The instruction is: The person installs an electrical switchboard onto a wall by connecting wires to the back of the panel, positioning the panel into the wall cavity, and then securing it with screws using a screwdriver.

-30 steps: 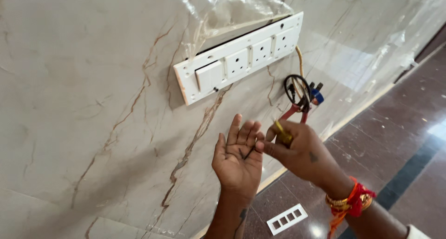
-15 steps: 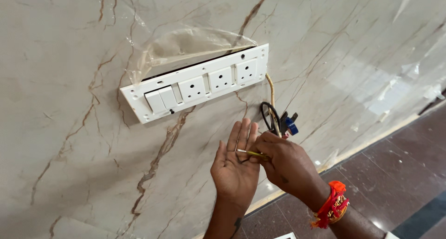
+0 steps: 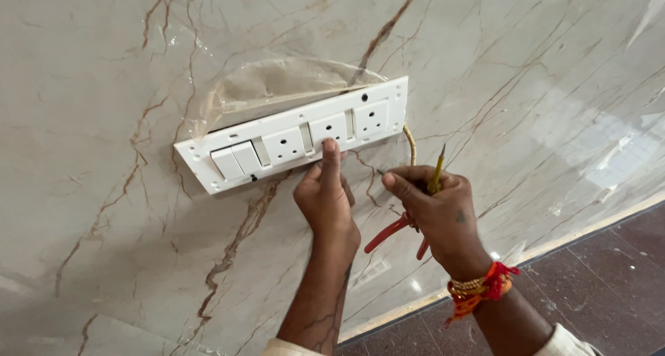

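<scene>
A white switch-and-socket plate (image 3: 291, 136) sits tilted on the marble wall (image 3: 104, 86), with two switches at its left and three sockets to the right. My left hand (image 3: 325, 200) presses against the plate's lower edge, index finger up on the plate under the middle socket. My right hand (image 3: 436, 214) is just right of it, below the plate's right end. It is closed on a yellow-handled screwdriver (image 3: 437, 169) and red-handled pliers (image 3: 391, 233), with a small screw pinched at the fingertips.
A loose sheet of clear protective film (image 3: 277, 82) bulges off the wall above the plate. A yellowish wire (image 3: 411, 145) hangs out from under the plate's right end. Dark tiled floor (image 3: 609, 280) lies at the lower right.
My left hand has turned from an open palm to pressing on the plate's lower edge. My right hand moved up toward the plate with the tools. The view shifted and closed in.
</scene>
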